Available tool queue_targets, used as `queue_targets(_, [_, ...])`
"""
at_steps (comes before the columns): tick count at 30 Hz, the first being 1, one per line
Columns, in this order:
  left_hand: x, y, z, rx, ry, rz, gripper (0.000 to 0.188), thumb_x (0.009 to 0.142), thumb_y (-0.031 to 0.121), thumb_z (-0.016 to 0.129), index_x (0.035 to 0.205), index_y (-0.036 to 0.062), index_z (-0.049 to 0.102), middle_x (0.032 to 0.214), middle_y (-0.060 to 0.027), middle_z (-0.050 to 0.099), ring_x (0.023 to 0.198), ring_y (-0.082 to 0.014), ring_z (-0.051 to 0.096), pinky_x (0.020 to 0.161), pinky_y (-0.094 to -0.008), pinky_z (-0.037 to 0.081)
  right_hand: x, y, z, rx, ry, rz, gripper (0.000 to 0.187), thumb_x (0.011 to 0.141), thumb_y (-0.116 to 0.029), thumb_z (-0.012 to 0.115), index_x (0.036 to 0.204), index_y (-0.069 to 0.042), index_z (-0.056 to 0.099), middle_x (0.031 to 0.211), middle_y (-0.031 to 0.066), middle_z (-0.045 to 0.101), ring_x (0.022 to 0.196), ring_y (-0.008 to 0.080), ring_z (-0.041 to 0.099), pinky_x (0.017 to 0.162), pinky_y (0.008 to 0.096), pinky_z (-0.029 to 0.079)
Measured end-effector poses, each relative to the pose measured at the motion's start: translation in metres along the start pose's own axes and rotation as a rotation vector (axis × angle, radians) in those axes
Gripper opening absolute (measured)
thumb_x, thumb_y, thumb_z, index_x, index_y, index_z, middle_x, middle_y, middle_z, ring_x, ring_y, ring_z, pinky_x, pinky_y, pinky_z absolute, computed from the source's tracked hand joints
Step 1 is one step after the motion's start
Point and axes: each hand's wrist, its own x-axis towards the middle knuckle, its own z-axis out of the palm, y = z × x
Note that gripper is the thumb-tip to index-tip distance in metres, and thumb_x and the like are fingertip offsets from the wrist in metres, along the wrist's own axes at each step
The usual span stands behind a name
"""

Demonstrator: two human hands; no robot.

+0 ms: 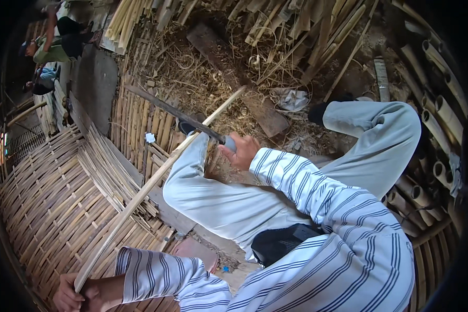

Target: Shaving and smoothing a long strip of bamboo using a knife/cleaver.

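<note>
My left hand, at the lower left, is closed around the near end of a long, pale bamboo strip. The strip slants up and to the right, passing over my lower leg. My right hand grips the grey handle of a long knife. Its dark, narrow blade points to the upper left and crosses the strip near the strip's far end. Whether the edge is pressed into the bamboo I cannot tell.
A dark wooden plank lies among curly bamboo shavings. Split bamboo is piled behind. Woven bamboo matting spreads at left, with thin strips on it. Cut bamboo poles line the right. Another person is at far left.
</note>
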Motion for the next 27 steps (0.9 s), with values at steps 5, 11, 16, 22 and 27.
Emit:
queue_targets(5, [-0.004,0.006,-0.014,0.205,0.081,0.057,0.037,0.093,0.038,0.047,0.067,0.0125,0.053,0.045,0.0080,0.037,0.032,-0.0015,0.027,0.030,-0.0180,0.023,-0.008,-0.034,-0.002,0.212,-0.106,0.210,0.047,0.088,-0.046,0.052,0.081,0.001,0.053,0.053,0.0177,0.055,0.046,0.0341,0.058,0.047,0.0420,0.047])
queue_targets(11, [-0.003,0.004,0.001,0.102,0.004,0.040,0.035,0.094,0.037,0.047,0.071,0.0116,0.055,0.049,0.0068,0.041,0.035,-0.0017,0.030,0.032,-0.0184,0.027,-0.024,-0.094,-0.030,0.081,-0.293,-0.008,0.049,0.091,-0.046,0.046,0.094,0.002,0.054,0.056,0.0188,0.056,0.055,0.0364,0.062,0.053,0.0447,0.051])
queue_targets(16, [-0.002,0.006,-0.004,0.034,-0.059,-0.010,0.035,0.094,0.035,0.045,0.072,0.0104,0.055,0.052,0.0059,0.044,0.037,-0.0019,0.033,0.033,-0.0184,0.028,0.011,0.038,-0.015,0.014,-0.107,0.497,0.048,0.092,-0.042,0.043,0.087,0.002,0.060,0.075,0.0240,0.063,0.075,0.0408,0.062,0.070,0.0449,0.049])
queue_targets(22, [-0.001,0.003,-0.002,0.161,-0.072,0.021,0.035,0.094,0.034,0.045,0.074,0.0095,0.058,0.052,0.0053,0.047,0.038,-0.0023,0.035,0.033,-0.0177,0.029,-0.005,0.007,-0.001,0.151,-0.013,0.393,0.054,0.093,-0.046,0.037,0.082,0.002,0.057,0.070,0.0248,0.060,0.076,0.0424,0.060,0.070,0.0463,0.045])
queue_targets(27, [0.001,-0.003,-0.002,0.010,-0.026,-0.035,0.035,0.092,0.034,0.048,0.069,0.0092,0.056,0.049,0.0070,0.044,0.037,-0.0031,0.035,0.032,-0.0172,0.031,-0.004,0.005,-0.003,0.262,-0.062,0.166,0.052,0.091,-0.049,0.042,0.078,-0.001,0.054,0.058,0.0230,0.056,0.057,0.0419,0.059,0.059,0.0489,0.047])
